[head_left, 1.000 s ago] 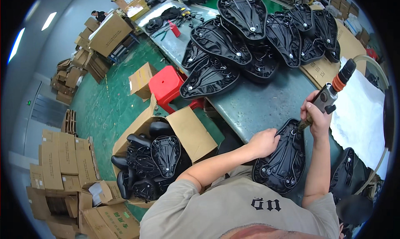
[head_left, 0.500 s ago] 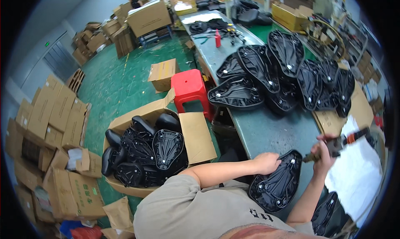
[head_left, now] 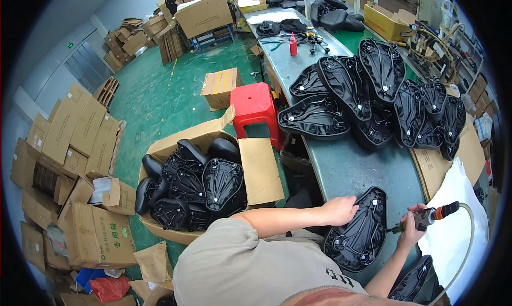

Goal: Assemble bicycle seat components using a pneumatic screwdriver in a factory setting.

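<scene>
A black bicycle saddle [head_left: 358, 232] lies upside down at the near edge of the green workbench [head_left: 362, 170]. My left hand [head_left: 339, 210] rests flat on the saddle's left rim, holding it down. My right hand [head_left: 410, 228] grips a pneumatic screwdriver [head_left: 426, 218] with an orange collar and a hose. The tool's tip points at the saddle's right edge.
Several upturned black saddles [head_left: 368, 100] are piled further along the bench. An open cardboard box [head_left: 205, 186] full of saddles stands on the green floor to my left, beside a red stool [head_left: 255, 107]. Stacked cartons [head_left: 69, 162] line the left. A white sheet [head_left: 453, 226] lies on the right.
The view has swung left and down. My right hand has brought the screwdriver from raised above the bench down to the saddle's right edge. My left hand stays on the saddle.
</scene>
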Demonstrator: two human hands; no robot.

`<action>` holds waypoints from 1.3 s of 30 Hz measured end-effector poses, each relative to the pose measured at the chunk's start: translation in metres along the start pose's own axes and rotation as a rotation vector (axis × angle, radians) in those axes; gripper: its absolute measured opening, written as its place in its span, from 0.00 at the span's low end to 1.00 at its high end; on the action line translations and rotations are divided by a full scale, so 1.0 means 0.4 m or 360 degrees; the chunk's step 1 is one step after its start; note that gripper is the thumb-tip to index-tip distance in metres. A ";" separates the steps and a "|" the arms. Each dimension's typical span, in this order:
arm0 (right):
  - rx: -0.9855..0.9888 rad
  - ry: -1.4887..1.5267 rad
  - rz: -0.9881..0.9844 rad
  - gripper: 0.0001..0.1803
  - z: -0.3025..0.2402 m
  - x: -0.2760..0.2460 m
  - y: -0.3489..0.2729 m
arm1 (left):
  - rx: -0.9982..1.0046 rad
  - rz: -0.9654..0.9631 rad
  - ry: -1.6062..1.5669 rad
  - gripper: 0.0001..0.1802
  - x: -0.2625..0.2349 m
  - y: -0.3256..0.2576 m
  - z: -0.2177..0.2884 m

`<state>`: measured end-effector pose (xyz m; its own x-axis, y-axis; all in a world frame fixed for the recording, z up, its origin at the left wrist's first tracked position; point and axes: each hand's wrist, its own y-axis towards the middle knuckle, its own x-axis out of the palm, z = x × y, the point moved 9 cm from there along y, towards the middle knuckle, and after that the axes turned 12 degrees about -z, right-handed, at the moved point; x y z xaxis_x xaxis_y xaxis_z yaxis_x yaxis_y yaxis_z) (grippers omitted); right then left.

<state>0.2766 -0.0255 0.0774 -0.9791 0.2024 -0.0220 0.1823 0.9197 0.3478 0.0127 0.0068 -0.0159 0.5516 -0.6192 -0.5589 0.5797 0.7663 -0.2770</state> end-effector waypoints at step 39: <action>-0.0042 -0.0034 0.0014 0.18 0.007 -0.026 -0.007 | -0.0065 0.0134 -0.0367 0.23 -0.015 -0.025 -0.047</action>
<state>0.2865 -0.0293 0.0741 -0.9752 0.2177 -0.0390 0.1880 0.9088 0.3724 -0.0077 0.0061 -0.0242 0.7222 -0.5718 -0.3893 0.5036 0.8204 -0.2708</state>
